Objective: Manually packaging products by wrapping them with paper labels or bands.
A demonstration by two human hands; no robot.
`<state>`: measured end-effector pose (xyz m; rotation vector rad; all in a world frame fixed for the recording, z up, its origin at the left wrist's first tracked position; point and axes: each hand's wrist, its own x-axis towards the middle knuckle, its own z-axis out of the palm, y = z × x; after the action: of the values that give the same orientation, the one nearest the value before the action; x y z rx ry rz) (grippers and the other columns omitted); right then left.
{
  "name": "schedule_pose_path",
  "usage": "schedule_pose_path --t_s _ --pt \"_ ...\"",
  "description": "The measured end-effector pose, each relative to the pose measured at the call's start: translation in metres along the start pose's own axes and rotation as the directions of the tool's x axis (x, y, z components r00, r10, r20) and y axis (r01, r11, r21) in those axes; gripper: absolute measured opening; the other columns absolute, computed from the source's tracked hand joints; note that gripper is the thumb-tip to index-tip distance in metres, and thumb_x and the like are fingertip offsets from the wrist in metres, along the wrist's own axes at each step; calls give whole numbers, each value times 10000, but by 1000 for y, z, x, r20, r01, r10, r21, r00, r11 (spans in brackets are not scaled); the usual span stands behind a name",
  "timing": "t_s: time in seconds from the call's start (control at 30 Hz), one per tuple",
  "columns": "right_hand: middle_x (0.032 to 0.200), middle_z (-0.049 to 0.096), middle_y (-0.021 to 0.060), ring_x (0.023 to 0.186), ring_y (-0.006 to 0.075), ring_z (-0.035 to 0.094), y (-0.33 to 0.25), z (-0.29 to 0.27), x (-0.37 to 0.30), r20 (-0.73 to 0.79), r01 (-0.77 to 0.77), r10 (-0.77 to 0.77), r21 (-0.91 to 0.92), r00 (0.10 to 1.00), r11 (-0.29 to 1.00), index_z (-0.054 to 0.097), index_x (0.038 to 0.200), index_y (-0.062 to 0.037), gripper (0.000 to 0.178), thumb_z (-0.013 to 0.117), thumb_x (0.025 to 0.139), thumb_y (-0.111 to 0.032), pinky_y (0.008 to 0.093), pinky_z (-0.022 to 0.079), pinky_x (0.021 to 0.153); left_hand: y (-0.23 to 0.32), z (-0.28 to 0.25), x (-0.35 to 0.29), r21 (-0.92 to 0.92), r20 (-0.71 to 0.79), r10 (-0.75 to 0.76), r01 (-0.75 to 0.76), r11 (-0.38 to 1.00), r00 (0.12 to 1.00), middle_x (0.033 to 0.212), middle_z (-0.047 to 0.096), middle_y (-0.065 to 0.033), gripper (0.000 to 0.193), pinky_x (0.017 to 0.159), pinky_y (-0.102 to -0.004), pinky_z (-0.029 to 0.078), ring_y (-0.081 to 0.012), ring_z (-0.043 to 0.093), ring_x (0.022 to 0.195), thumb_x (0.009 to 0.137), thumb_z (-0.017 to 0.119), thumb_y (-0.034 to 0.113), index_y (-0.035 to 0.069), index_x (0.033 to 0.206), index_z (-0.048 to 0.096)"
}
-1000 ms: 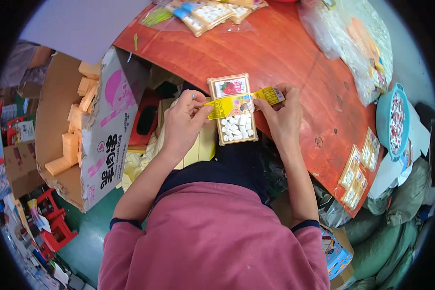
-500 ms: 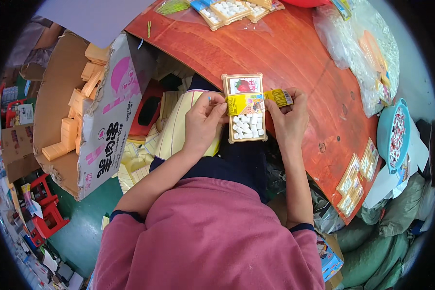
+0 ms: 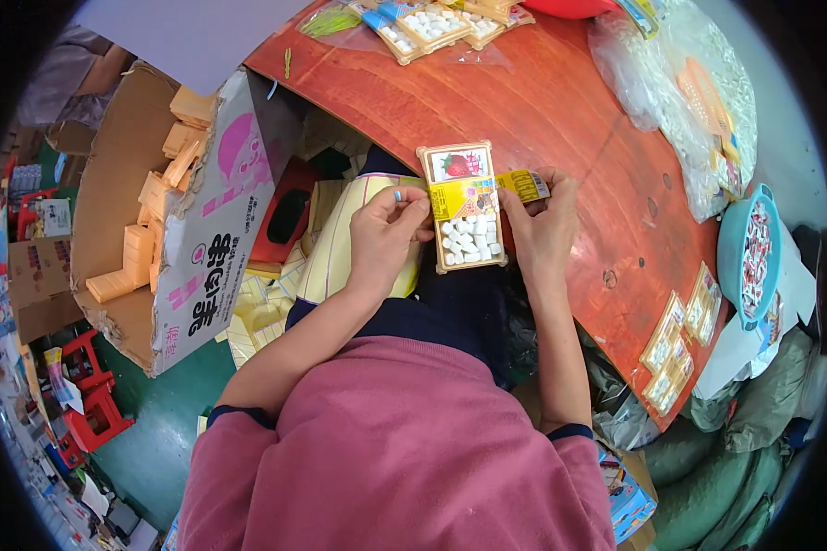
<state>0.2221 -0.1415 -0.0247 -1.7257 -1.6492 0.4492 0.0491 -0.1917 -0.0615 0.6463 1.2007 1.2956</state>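
My left hand (image 3: 388, 234) has slid in since a second ago: then it pinched the yellow label (image 3: 476, 195) out in the air above the tray (image 3: 464, 209). Now its fingertips press the label's left end against the tray's left edge. My right hand (image 3: 542, 230) holds the other end, thumb and finger pinched on the strip where it sticks out past the tray's right side. So the label has gone from loose to laid flat across the tray, just under the picture card. Judging from that, the band is nearly seated and the right tail looks like what is left to wrap.

The tray sits between my two hands at the worktop (image 3: 560, 110) edge, touching both, its bottom end hanging off toward my lap. It has also shifted a bit further onto the worktop than before.

Counts:
- tray in hand: one, with one label on it
- white pieces in it: a dozen or more, too small to count exactly
- finished trays (image 3: 432, 28) far ahead of my left hand: about three, partly cut off
- packs (image 3: 685, 344) at the worktop edge beyond my right hand: two small stacks
- blue bowl (image 3: 749, 253) further right: one
- clear bags (image 3: 680, 83) ahead of my right hand: at least two
- cardboard box (image 3: 156, 230) beyond my left hand: one, holding many tan blocks
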Motion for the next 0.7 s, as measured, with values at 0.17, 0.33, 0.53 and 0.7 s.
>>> schedule_pose_path --t_s 0.17,0.33,0.53,0.7 --pt "801 594 89 626 162 564 2 0 0 -11 4 -3 37 1000 999 494 998 -35 423 772 705 -161 293 471 582 17 15 -7 -83 -24 -70 67 994 997 882 629 -117 202 644 -259 553 -134 631 781 872 601 95 -66 991 575" --pt "793 595 82 625 145 559 5 3 0 -21 30 -29 62 999 998 494 991 -26 377 747 735 -137 289 471 585 17 16 -4 -24 26 -129 129 991 991 946 639 -116 229 705 -275 527 -146 631 821 857 623 97 -36 1034 562" --pt "809 601 54 636 89 553 20 4 3 -45 -18 46 487 998 873 496 931 -30 169 634 840 -65 229 465 555 8 6 2 -323 151 -171 212 922 974 989 637 -93 228 792 -287 506 -147 626 871 883 585 118 -25 1059 558" --pt "813 618 64 680 107 606 -9 -2 -4 409 -455 205 739 889 497 500 939 -36 163 629 840 -47 218 491 562 9 6 1 -514 339 -188 349 783 922 1029 618 -74 279 827 -312 506 -164 617 904 893 572 142 6 1131 520"
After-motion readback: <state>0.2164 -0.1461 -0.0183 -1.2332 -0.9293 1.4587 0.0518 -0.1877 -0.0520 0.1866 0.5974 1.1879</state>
